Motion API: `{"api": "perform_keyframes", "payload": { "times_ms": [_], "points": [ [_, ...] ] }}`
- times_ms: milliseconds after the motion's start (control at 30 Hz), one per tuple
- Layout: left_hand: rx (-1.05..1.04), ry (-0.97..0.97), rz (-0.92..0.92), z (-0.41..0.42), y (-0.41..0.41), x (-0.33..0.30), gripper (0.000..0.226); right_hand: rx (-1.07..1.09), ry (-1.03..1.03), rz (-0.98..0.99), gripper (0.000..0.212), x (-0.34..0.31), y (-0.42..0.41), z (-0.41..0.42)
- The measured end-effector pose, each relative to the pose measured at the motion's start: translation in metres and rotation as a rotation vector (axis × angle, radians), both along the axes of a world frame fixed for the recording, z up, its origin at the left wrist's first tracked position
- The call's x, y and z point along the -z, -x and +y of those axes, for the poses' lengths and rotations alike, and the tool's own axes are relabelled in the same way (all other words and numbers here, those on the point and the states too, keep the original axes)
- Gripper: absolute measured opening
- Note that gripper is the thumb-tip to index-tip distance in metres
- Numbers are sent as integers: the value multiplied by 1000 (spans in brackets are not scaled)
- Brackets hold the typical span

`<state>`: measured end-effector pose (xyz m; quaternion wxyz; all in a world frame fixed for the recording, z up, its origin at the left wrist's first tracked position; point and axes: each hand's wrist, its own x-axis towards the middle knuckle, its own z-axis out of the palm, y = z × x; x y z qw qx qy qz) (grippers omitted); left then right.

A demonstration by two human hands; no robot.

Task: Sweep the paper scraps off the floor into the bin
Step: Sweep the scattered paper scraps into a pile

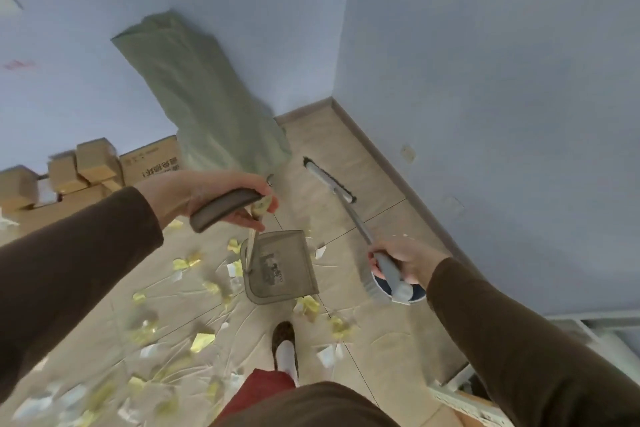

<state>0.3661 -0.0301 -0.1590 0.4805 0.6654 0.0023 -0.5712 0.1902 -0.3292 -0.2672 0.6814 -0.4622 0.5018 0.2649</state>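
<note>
My left hand [207, 194] grips the grey-brown handle [221, 211] of a long-handled dustpan. Its grey pan [280, 270] hangs low over the tiled floor, in front of my foot. My right hand [405, 260] is shut on the grey grip of a broom. The broom's shaft runs forward to the broom head [329, 184], which is near the floor by the wall corner. Yellow and white paper scraps [201, 340] lie scattered over the floor to the left of the pan and around it. A dark blue round object [417, 296], partly hidden under my right hand, may be the bin.
A large pale green sack [207, 97] leans against the blue wall ahead. Cardboard boxes [86, 166] are stacked along the wall at the left. My slippered foot [284, 343] stands behind the pan. A white frame [467, 399] sits at the lower right.
</note>
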Motion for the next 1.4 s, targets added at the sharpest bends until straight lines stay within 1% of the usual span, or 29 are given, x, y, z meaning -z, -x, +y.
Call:
{"api": "perform_keyframes", "payload": {
  "times_ms": [33,67,100,167,267,400,533,600,667,700,800,833,867,967,1133,1267,1400],
  "points": [
    [-15,-24,-26,8,12,-2,72,-35,15,46,16,2,13,5],
    [-26,-58,-61,17,24,-3,66,-84,59,78,20,3,24,10],
    [-39,-91,-99,27,38,-2,66,-151,127,85,24,4,35,15],
    [-109,-149,-141,50,72,2,78,-275,211,61,28,4,57,28],
    [-278,-154,-138,83,136,7,87,-348,152,55,32,14,98,51],
    [-465,-132,-164,121,219,1,76,-431,130,29,27,19,147,87],
    [-610,-142,-171,159,287,-14,90,-509,85,-24,21,10,166,124],
    [-669,-137,-163,178,317,-20,84,-561,76,-35,20,10,176,142],
    [-712,-137,-168,197,345,-23,82,-612,82,-41,22,13,188,160],
    [-730,-147,-167,207,359,-23,77,-636,82,-41,23,14,195,169],
    [-816,-155,-147,237,398,-18,42,-702,82,-56,25,14,214,197],
    [-844,-166,-138,248,411,-16,37,-721,72,-63,26,14,221,207],
    [-862,-175,-130,257,421,-13,38,-729,63,-67,25,13,225,213],
    [-895,-197,-125,289,465,-8,50,-769,55,-67,24,17,249,240],
    [-991,-211,-113,342,555,-7,47,-834,97,-106,23,26,312,293],
    [-1001,-201,-117,391,647,-4,30,-810,86,-136,20,36,384,344],
    [-1040,-191,-102,441,746,9,22,-792,85,-145,17,41,457,400]
  ]
}}
